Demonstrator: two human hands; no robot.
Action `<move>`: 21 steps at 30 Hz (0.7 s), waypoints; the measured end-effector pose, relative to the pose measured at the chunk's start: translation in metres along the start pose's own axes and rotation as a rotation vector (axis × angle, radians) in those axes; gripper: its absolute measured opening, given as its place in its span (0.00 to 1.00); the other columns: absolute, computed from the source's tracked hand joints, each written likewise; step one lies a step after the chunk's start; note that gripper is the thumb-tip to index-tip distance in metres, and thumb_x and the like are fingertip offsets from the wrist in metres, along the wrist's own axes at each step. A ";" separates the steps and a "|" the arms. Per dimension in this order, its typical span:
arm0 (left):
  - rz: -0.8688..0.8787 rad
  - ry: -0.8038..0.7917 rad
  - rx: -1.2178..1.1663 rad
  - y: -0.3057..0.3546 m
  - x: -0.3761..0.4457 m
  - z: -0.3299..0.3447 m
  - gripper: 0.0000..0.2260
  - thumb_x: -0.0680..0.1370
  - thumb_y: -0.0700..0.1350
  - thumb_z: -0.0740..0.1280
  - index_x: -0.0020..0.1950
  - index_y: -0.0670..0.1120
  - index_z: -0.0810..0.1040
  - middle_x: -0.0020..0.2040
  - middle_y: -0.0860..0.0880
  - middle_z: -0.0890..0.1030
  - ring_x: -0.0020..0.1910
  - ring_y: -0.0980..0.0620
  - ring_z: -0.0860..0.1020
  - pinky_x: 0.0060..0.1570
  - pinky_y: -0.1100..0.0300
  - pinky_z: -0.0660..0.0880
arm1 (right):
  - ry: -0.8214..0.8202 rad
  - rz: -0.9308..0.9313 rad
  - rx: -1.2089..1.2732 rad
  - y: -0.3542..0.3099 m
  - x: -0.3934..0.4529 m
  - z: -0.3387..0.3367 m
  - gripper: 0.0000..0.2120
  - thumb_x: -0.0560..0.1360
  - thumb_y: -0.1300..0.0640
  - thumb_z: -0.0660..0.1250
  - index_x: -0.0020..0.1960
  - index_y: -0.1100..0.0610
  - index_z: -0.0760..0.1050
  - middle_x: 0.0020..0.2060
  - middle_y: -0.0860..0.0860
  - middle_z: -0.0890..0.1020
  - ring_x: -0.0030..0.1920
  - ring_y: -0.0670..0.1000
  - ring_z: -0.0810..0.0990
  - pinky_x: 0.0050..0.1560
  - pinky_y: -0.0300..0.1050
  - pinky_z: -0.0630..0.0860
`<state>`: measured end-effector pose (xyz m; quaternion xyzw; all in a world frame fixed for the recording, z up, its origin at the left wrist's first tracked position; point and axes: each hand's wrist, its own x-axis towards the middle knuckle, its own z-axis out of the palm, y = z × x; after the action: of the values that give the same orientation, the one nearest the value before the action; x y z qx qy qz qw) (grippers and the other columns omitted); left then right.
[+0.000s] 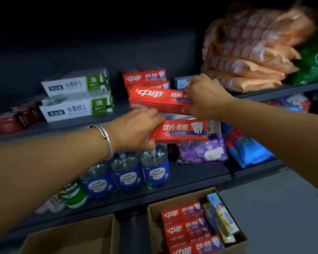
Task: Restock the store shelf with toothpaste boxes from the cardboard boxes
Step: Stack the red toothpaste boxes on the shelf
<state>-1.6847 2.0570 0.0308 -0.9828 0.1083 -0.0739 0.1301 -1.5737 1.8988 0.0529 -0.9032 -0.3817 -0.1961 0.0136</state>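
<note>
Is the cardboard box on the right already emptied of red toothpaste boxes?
No, the right cardboard box still holds several red toothpaste boxes lying stacked inside it.

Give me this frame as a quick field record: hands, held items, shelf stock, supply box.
left hand: grips lower red toothpaste box
right hand: grips upper red toothpaste box
shelf stock: red stack, white-green boxes
right cardboard box: red boxes plus colourful ones
left cardboard box: contents out of view
shelf below: blue-label bottles
</note>
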 end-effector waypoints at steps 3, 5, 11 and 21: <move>-0.001 0.046 0.026 -0.014 0.007 -0.009 0.29 0.72 0.54 0.67 0.71 0.48 0.64 0.61 0.51 0.71 0.60 0.52 0.69 0.63 0.60 0.67 | 0.016 0.013 -0.018 0.004 0.021 -0.007 0.22 0.74 0.46 0.65 0.62 0.59 0.73 0.58 0.56 0.71 0.62 0.57 0.67 0.59 0.53 0.66; -0.001 0.077 0.041 -0.025 0.012 -0.013 0.29 0.72 0.53 0.68 0.71 0.47 0.65 0.61 0.50 0.71 0.61 0.51 0.70 0.64 0.58 0.67 | 0.029 0.025 -0.023 0.008 0.036 -0.010 0.21 0.74 0.46 0.66 0.61 0.58 0.73 0.57 0.56 0.71 0.61 0.57 0.67 0.59 0.54 0.66; -0.021 0.119 0.058 -0.060 0.025 -0.015 0.29 0.73 0.52 0.66 0.72 0.48 0.63 0.62 0.51 0.70 0.61 0.53 0.69 0.64 0.62 0.65 | 0.058 0.046 -0.015 0.018 0.080 -0.014 0.23 0.73 0.45 0.67 0.62 0.57 0.72 0.59 0.56 0.71 0.63 0.56 0.67 0.60 0.55 0.66; -0.034 0.124 0.080 -0.116 0.064 0.002 0.31 0.73 0.50 0.66 0.74 0.47 0.60 0.65 0.50 0.69 0.64 0.52 0.66 0.67 0.62 0.61 | 0.064 0.025 -0.030 0.024 0.147 0.019 0.27 0.73 0.45 0.68 0.67 0.56 0.69 0.62 0.55 0.70 0.66 0.54 0.65 0.63 0.53 0.65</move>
<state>-1.6003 2.1524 0.0676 -0.9720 0.0965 -0.1413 0.1609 -1.4582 1.9857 0.0920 -0.9013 -0.3665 -0.2306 0.0146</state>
